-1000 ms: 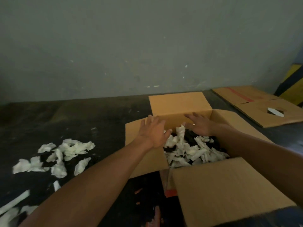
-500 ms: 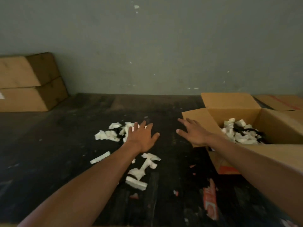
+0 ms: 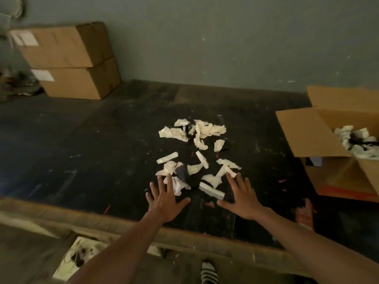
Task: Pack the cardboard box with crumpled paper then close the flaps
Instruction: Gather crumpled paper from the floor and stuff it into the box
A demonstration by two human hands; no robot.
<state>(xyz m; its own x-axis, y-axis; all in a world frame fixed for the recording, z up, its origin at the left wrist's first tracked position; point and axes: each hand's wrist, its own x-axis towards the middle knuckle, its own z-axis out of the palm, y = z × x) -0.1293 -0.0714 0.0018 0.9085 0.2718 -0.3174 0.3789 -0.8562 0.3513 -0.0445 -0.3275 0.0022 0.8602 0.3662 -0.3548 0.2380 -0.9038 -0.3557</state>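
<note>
Colours: dim scene, mostly black, tan, off-white.

Table top [image 3: 102,140] black, pale scuffs, wood-tan near edge. Paper scraps [image 3: 196,132] off-white. Open cardboard box [image 3: 311,134] at right tan, orange-red band low on its side. Two stacked boxes [image 3: 69,62] far left brown, white labels. Wall [image 3: 225,37] grey-green. Striped black-and-white object [image 3: 209,272] at near edge.

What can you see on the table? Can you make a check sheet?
Surface: dark, scuffed table.
Job's things: open box at right, paper inside; loose paper scraps mid-table.
Clutter: two closed boxes stacked at the back left.
Grips: left hand and right hand open, fingers spread by the nearest scraps, holding nothing.
Cables: nothing seen.
Surroundings: grey wall behind.
</note>
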